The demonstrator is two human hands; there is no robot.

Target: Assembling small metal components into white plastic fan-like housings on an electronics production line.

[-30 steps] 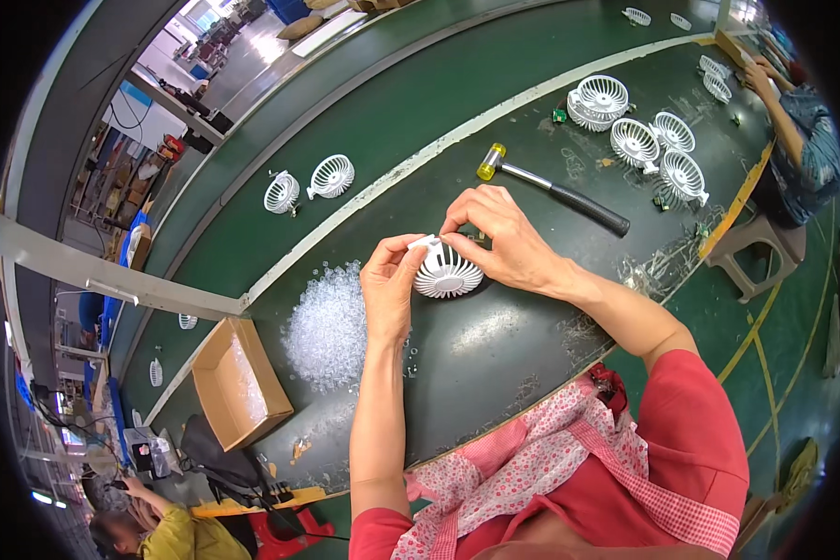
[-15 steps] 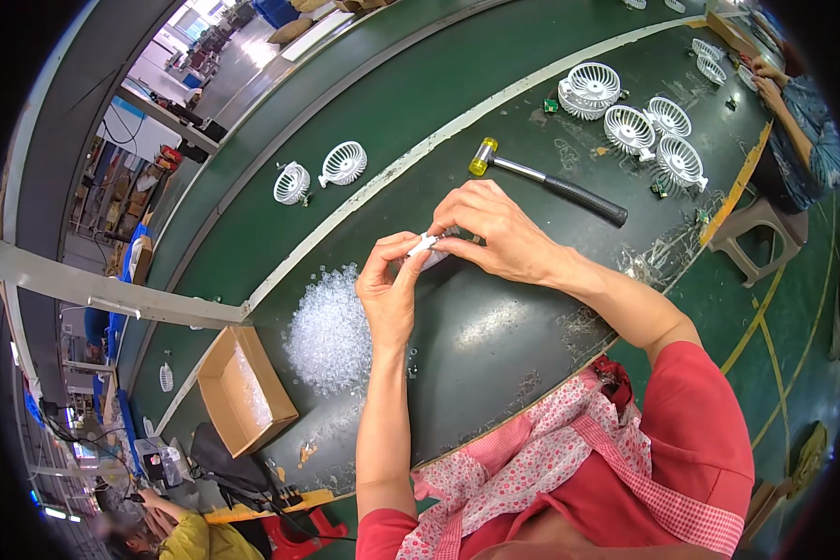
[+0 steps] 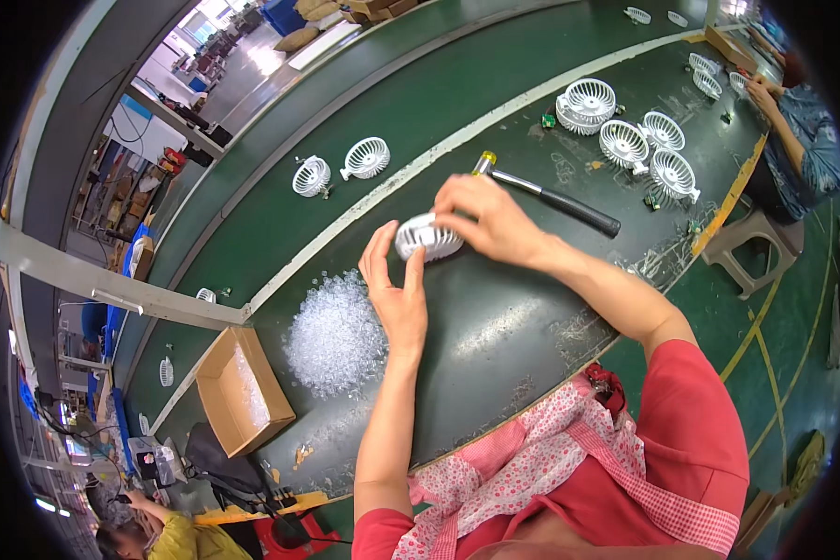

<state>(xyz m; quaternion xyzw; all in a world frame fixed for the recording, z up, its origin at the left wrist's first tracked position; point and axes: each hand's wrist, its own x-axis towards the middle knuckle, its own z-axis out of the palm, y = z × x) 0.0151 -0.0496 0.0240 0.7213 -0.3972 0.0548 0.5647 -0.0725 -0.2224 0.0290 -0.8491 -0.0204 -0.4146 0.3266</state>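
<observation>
Above the dark work table, a round white slatted fan housing point(image 3: 427, 239) sits between my hands. My left hand point(image 3: 397, 303) grips its left and near side between thumb and fingers. The fingers of my right hand point(image 3: 495, 224) curl onto its right edge, and their tips are partly hidden. Just beyond my right hand lies a hammer point(image 3: 569, 207) with a black handle and a yellow head. Next to my left forearm is a heap of small clear plastic pieces point(image 3: 334, 336).
A cardboard box point(image 3: 275, 425) stands left of the heap. Several white fan housings point(image 3: 623, 142) lie at the far right, with small green circuit boards near them. Two more housings point(image 3: 366, 157) ride on the green conveyor belt point(image 3: 280, 219). A co-worker's hands point(image 3: 765, 91) show at far right.
The housing has been turned, so its slatted side now shows more, and my left fingers have spread wider around it. The housings on the belt have moved right.
</observation>
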